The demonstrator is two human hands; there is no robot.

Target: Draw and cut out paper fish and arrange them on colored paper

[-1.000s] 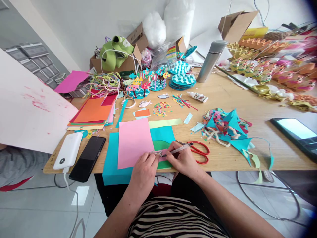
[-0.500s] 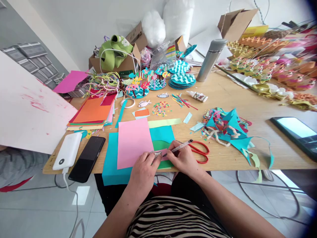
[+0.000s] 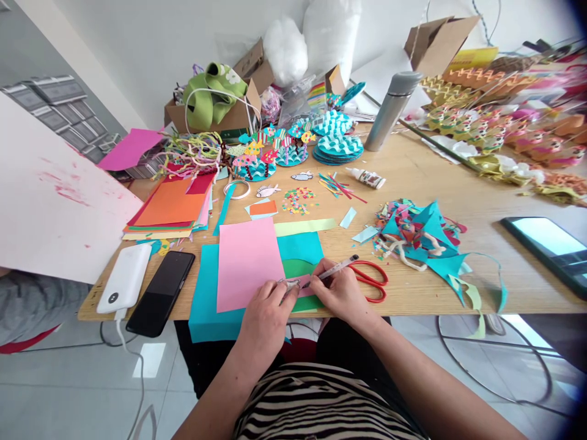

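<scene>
Left hand: my left hand (image 3: 266,308) lay pressed down at the near edge of the table, its fingertips pinning a small pale cut-out (image 3: 290,283) flat against the corner of the pink sheet (image 3: 247,263).
Right hand: my right hand (image 3: 337,292) was wrapped round a pen (image 3: 331,271), tip down just beside the cut-out, touching the paper as far as I could see.
Pink sheet: it lay over a turquoise sheet (image 3: 204,293), with a green curved piece (image 3: 300,269) showing at its right edge.
Scissors: the red-handled scissors (image 3: 372,278) sat on the table just right of my pen hand, untouched.
Work done, as I judged it: a row of finished fish-and-wave pieces (image 3: 270,156) and a stack of wave discs (image 3: 338,146) stood further back, and a heap of offcuts (image 3: 419,235) lay to the right, so earlier pieces looked complete.
Work left, as I judged it: the outline on the pink sheet looked only partly drawn; I could make out no finished line, and nothing had been cut from that sheet.
Other things: a phone (image 3: 160,293) and a white power bank (image 3: 125,278) lay to the left, a glue bottle (image 3: 367,178) mid-table, and a stack of coloured paper (image 3: 169,208) behind.
</scene>
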